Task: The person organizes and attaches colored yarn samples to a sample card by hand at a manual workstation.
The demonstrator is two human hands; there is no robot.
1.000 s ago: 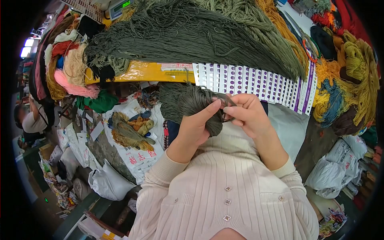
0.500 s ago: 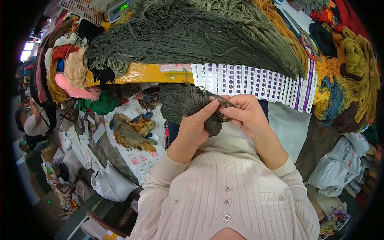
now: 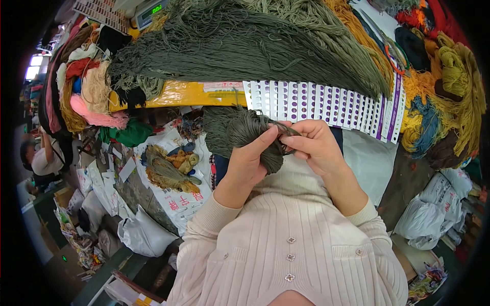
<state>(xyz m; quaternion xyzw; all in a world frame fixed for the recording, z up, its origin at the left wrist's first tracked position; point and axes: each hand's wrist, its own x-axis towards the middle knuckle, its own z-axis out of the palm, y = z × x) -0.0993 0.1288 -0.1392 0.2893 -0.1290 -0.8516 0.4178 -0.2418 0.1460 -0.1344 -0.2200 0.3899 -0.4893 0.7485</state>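
Observation:
A dark grey-green bundle of thread (image 3: 247,129) is folded over in front of my chest, its loose strands fanning out to the left. My left hand (image 3: 256,158) is closed around the bundle, with the thumb pressed on top. Close beside it, my right hand (image 3: 312,144) pinches a few strands pulled out at the bundle's right end, and the fingertips of both hands almost meet there. Just beyond, a large heap of the same dark green thread (image 3: 229,48) lies across the table, over white cards with rows of purple dots (image 3: 316,104).
Coloured skeins (image 3: 94,94) hang at the table's left end, with more yellow and brown ones (image 3: 451,86) at the right. A digital scale (image 3: 150,13) stands at the back left. Below left are mixed thread scraps (image 3: 171,168) and a white sack (image 3: 145,232). Another person (image 3: 47,155) is far left.
My hands and the bundle stay in nearly the same place. The person at far left has shifted slightly.

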